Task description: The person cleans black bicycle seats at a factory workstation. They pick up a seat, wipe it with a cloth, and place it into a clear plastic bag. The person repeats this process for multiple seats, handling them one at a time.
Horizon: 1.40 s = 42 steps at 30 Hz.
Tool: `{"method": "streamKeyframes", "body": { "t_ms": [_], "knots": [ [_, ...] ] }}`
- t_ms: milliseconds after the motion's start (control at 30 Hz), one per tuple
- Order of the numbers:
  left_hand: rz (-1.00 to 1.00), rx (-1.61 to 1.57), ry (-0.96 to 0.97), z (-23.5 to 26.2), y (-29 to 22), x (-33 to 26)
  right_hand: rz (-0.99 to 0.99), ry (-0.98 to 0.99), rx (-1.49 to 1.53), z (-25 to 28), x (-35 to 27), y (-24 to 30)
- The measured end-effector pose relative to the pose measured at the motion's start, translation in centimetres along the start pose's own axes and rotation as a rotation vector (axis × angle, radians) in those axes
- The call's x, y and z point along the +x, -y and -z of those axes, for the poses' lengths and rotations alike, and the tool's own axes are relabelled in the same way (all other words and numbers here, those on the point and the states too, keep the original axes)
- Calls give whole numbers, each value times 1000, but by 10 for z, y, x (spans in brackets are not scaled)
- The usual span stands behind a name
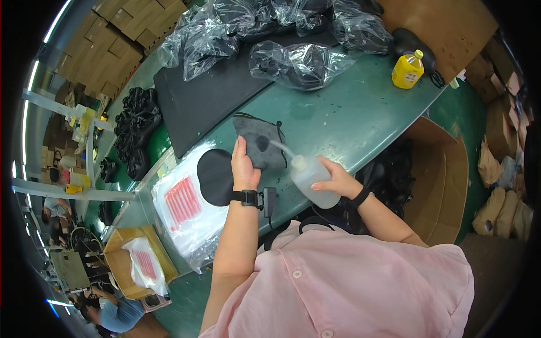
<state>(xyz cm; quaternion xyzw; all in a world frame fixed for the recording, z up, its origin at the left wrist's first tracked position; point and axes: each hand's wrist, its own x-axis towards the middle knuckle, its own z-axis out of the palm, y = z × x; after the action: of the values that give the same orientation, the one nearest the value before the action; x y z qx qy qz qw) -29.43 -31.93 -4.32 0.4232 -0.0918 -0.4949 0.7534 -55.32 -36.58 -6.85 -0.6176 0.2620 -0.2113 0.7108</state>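
My left hand (244,166) grips the lower left side of a grey, soft fabric pouch-like piece (256,127) with a dark cord along its right edge. A dark, wet-looking patch shows on its face. In my right hand (338,181) is a whitish squeeze bottle (315,183), tilted so that its thin nozzle points up and left at the patch. The nozzle tip is blurred, so I cannot tell whether it touches the fabric. A black round flat piece (215,177) lies beside my left wrist, on white plastic bags (174,231) with red print.
Black mat (208,96) covers part of the green table (338,121). Clear-bagged dark items (304,66) lie along the far side, a yellow bottle (408,70) at far right. Black shoes (138,124) stand left. An open carton (445,186) holds black items at the right table edge.
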Motion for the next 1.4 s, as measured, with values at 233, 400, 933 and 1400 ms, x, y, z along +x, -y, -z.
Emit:
{"method": "streamKeyframes", "body": {
  "t_ms": [233, 400, 933, 1400],
  "knots": [
    [165, -226, -82, 15, 6, -15, 391, -502, -96, 70, 32, -10],
    [290, -272, -44, -1, 10, -37, 455, -794, -367, 150, 86, -75],
    [310, -112, 234, -17, 20, -69, -131, -360, 1113, -80, -4, 4],
    [450, 353, -53, 204, -85, -28, 24, -667, 531, -101, 76, 2]
  ]
}}
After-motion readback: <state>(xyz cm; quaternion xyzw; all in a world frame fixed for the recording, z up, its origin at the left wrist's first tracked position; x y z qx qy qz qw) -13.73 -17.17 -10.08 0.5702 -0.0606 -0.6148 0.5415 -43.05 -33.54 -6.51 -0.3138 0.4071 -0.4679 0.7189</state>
